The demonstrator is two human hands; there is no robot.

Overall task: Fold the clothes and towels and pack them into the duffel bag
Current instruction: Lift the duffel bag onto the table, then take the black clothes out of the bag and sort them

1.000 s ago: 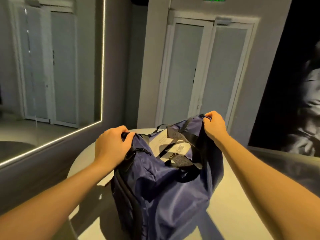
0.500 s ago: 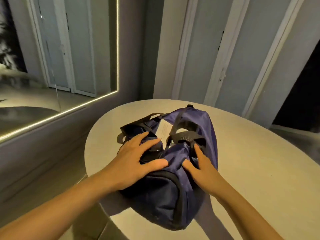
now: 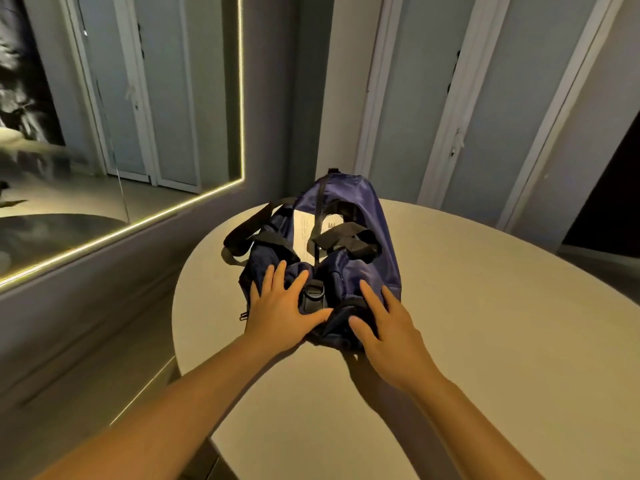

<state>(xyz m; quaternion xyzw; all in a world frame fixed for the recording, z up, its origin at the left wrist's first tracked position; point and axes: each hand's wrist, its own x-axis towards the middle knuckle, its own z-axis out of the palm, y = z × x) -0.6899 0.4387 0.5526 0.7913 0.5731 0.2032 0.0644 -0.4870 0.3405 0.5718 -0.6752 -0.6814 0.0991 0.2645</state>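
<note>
A navy duffel bag with black straps lies on the round pale table, its near end towards me. Its top gapes a little and a white sheet with print shows inside. My left hand lies flat on the near left end of the bag, fingers spread and straight. My right hand presses flat on the near right end, fingers spread too. A black buckle sits between the two hands. No clothes or towels are in view.
A large mirror with a lit edge fills the wall at the left. Pale double doors stand behind the table. The table's left edge is close to the wall.
A second ago both hands held the bag up by its top. They set it down on the table and now press flat on its near end; the bag lies farther from me.
</note>
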